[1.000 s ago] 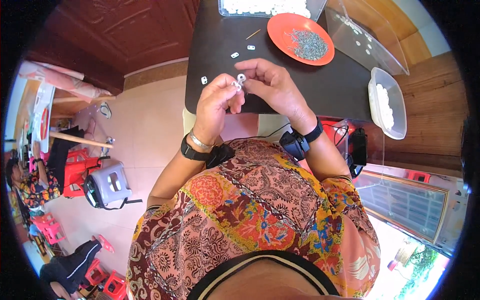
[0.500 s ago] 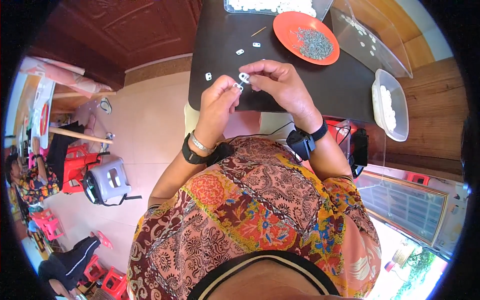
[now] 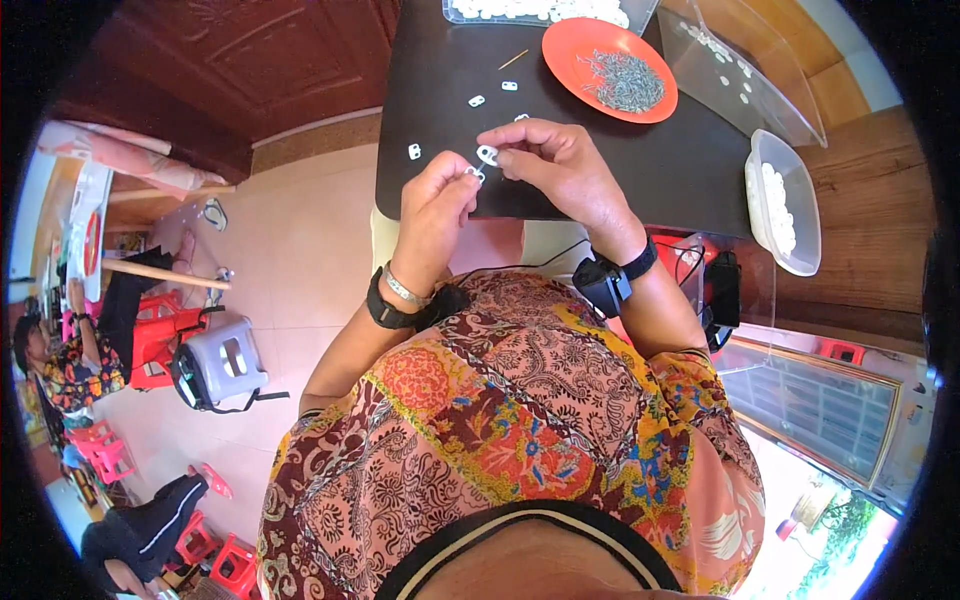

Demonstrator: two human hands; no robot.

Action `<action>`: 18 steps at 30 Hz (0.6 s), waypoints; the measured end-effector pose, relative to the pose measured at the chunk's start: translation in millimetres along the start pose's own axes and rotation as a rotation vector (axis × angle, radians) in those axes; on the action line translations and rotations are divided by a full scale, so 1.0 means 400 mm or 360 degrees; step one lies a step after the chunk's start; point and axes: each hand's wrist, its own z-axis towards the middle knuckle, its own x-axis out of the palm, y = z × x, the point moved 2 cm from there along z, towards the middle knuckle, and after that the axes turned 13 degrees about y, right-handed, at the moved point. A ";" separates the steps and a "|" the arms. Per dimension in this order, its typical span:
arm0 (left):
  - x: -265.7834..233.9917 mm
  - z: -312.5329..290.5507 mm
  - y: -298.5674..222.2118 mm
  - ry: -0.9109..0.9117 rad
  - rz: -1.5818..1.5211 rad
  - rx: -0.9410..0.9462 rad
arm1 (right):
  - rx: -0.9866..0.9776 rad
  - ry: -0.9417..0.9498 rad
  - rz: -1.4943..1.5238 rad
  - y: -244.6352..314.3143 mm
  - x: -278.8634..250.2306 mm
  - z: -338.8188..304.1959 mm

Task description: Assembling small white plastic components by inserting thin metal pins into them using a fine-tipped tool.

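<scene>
Near the table's front edge, my left hand [image 3: 433,207] pinches a small white plastic piece [image 3: 476,175] between thumb and fingertips. My right hand [image 3: 568,172] grips another white plastic piece [image 3: 487,155] with a dark hole in it, just above the first. The two pieces nearly meet, and a thin grey bit of metal shows between them, too small to name. Fingertips cover part of both pieces. Beyond my hands lie several loose white pieces [image 3: 415,152]. An orange-red plate [image 3: 567,72] at the far right holds a heap of small grey metal parts [image 3: 627,82].
A thin wooden stick [image 3: 513,59] lies left of the plate. A clear tub [image 3: 783,262] of white pieces stands at the table's right edge, and another container [image 3: 480,20] of them at the far edge. A grey stool [image 3: 225,360] stands left; other people sit beyond.
My hands hold almost the same pose, with both white pieces still pinched close together. The whole view has shifted slightly.
</scene>
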 end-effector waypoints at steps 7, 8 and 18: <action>-0.002 0.000 0.005 0.0006 -0.0045 -0.0007 | -0.0008 -0.0005 0.0019 -0.003 0.002 -0.003; -0.002 0.000 0.005 0.0008 -0.0044 -0.0008 | 0.0013 0.0005 0.0029 -0.004 0.002 -0.004; 0.000 -0.006 -0.005 0.0016 0.0010 -0.0018 | 0.0027 0.0052 0.0061 -0.010 0.002 -0.003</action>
